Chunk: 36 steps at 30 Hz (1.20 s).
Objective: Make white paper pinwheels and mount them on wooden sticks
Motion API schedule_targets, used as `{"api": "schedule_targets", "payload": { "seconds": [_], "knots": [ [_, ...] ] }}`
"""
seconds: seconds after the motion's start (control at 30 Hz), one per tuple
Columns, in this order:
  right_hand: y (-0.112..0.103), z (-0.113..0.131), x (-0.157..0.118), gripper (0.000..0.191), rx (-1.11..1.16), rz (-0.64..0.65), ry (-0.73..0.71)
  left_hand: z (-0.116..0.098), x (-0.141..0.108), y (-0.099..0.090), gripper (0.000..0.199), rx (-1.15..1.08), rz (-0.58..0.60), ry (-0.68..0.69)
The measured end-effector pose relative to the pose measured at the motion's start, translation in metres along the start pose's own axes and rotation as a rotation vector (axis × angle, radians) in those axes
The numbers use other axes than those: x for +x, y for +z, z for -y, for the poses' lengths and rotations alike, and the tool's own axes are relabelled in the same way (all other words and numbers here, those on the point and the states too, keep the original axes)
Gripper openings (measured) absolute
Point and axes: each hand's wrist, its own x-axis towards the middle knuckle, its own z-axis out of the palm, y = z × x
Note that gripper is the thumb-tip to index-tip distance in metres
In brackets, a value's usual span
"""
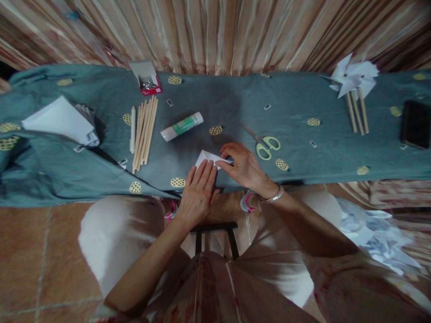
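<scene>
A small folded white paper (204, 157) lies near the front edge of the cloth-covered table. My left hand (198, 193) rests flat on its lower part with the fingers stretched out. Thumb and forefinger of my right hand (243, 167) pinch the paper's right corner. Above them lies a green and white glue stick (182, 126). Scissors with light green handles (264, 146) lie open just beyond my right hand. Left of the glue stick are several wooden sticks (145, 134) and a white stick (133, 130).
A red and white box (150, 85) of small metal pieces stands open at the back. White papers (60, 119) are stacked left. Paper pinwheels (357, 76) and a dark phone (415, 124) lie right. Papers (373, 233) are heaped below the table.
</scene>
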Motion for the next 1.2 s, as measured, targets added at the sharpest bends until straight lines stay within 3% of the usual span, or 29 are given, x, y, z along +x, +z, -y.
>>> {"api": "schedule_targets", "payload": {
  "seconds": [0.23, 0.47, 0.9, 1.2],
  "knots": [
    [0.0, -0.001, -0.006, 0.013, -0.033, -0.025, -0.017, 0.001, -0.001, 0.001, 0.059, -0.004, 0.02, -0.003],
    [-0.001, -0.004, -0.008, 0.013, -0.03, 0.033, 0.006, 0.004, -0.002, -0.007, 0.056, 0.009, 0.104, -0.008],
    [-0.003, -0.024, -0.017, 0.013, 0.058, -0.003, -0.002, 0.027, -0.05, -0.034, 0.054, 0.119, 0.141, -0.075],
    [-0.007, -0.023, -0.013, 0.014, 0.097, 0.008, 0.0, 0.027, -0.062, -0.035, 0.056, 0.158, 0.099, -0.063]
  ]
}}
